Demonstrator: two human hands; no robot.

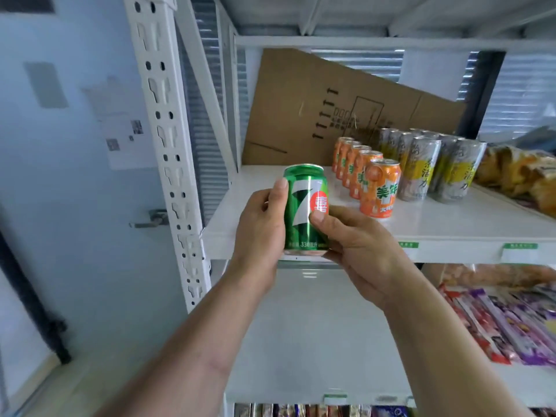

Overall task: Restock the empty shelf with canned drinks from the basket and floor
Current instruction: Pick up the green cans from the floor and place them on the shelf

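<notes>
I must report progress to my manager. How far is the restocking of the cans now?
Done: a row of orange cans and silver cans already stands on the shelf. In hand: the left hand and right hand hold one green can before the shelf's bare left part. Left: placing it; remaining stock is out of view.

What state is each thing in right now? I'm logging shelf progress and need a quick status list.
green can: upright, held in both hands in front of the shelf edge, not yet placed
left hand: grips the can's left side
right hand: grips the can's right side and base
orange cans: upright, in a row on the shelf
silver cans: upright, in rows beside the orange ones
cardboard sheet: flattened, leaning at the shelf's back
shelf: bare at its left end
</notes>
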